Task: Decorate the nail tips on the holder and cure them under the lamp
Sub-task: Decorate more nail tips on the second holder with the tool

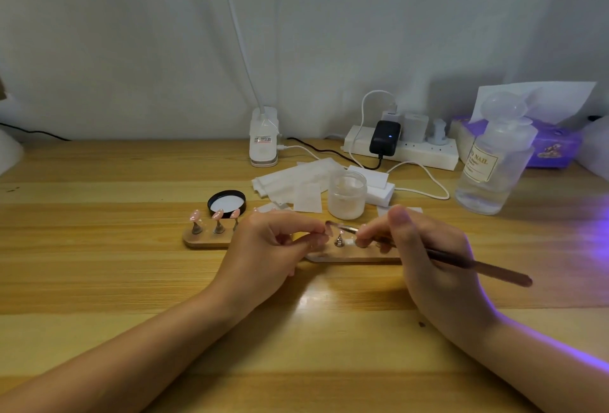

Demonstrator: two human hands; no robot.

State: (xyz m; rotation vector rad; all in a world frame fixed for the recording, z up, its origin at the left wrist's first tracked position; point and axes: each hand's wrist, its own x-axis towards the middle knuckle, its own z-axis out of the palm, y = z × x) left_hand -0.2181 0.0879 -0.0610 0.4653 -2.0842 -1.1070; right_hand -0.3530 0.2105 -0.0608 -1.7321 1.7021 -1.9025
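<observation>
Two wooden nail-tip holders lie on the table. The left holder (206,241) carries three pink nail tips (217,214) on metal stands. The right holder (354,256) is partly hidden by both hands, and one bare metal stand (338,241) shows on it. My left hand (267,248) pinches a pale nail tip (328,231) between thumb and fingers just above that holder. My right hand (425,258) grips a thin brown brush (478,266) like a pen, with its tip touching the held nail tip. Purple light falls on my right wrist from the right; the lamp itself is out of view.
An open frosted jar (347,195) stands behind my hands, its black lid (226,203) to the left. White wipes (293,182), a clip lamp base (263,139), a power strip (400,147) with cables, a clear liquid bottle (494,162) and a purple tissue box (553,146) line the back.
</observation>
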